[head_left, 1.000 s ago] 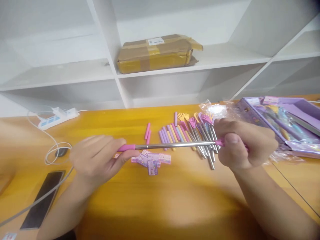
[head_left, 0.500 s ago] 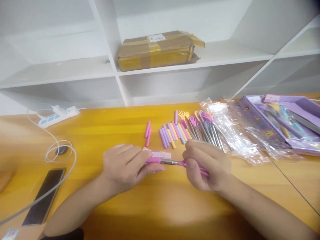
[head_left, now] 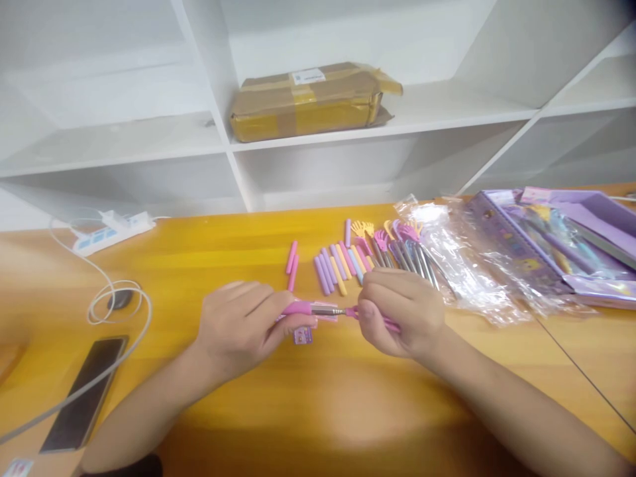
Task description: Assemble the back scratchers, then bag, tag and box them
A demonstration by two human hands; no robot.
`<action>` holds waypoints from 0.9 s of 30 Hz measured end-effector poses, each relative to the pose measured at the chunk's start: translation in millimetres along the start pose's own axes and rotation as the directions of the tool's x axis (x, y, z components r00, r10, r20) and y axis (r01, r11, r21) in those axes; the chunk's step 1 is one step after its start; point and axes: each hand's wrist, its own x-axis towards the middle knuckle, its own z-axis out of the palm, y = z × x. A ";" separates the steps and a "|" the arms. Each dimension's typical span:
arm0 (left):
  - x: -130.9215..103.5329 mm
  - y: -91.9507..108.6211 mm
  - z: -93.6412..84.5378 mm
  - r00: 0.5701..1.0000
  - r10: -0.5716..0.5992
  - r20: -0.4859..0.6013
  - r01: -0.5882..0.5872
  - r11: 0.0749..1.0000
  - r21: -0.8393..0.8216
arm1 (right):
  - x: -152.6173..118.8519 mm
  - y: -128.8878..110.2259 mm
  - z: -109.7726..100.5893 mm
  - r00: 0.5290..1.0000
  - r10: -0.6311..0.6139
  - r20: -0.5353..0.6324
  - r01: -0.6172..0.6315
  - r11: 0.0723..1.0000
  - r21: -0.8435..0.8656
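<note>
A back scratcher with a metal telescopic rod [head_left: 325,309] is stretched between my hands over the table. My left hand [head_left: 241,324] is closed round its pink handle sleeve [head_left: 298,307]. My right hand [head_left: 405,315] grips the pink end, whose head is mostly hidden by the fingers. Under the left fingertips a small purple printed label [head_left: 303,335] shows. Just beyond the hands lie several purple, yellow, pink and blue handle sleeves [head_left: 325,271], with two pink sleeves [head_left: 292,265] apart to the left. Metal-rod back scratchers [head_left: 410,255] with hand-shaped heads are heaped by my right hand.
Clear plastic bags [head_left: 472,265] and a purple box [head_left: 527,252] of wrapped items lie to the right. A phone [head_left: 84,391], a white cable [head_left: 144,331] and a power strip [head_left: 114,232] are on the left. White shelving behind holds a taped cardboard box [head_left: 308,103].
Both hands, with the back scratcher, have shifted slightly up and left in view. The purple label under the left fingers shows more now. Both grips stay closed.
</note>
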 end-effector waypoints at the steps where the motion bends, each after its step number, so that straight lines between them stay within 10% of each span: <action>1: -0.2 -0.7 0.3 1.000 -0.002 0.002 0.003 1.000 -0.002 | -0.2 0.7 0.8 1.000 0.003 -0.001 -0.003 1.000 0.011; 22: -1.0 -10.9 10.8 0.991 0.016 0.134 -0.023 0.998 0.054 | -4.0 12.4 9.6 0.988 0.112 0.110 -0.116 0.993 0.029; 27: -7.1 -23.4 33.2 0.959 -0.130 0.254 0.110 0.990 0.094 | 4.0 29.7 -20.4 0.778 0.384 0.498 -0.340 0.923 -0.181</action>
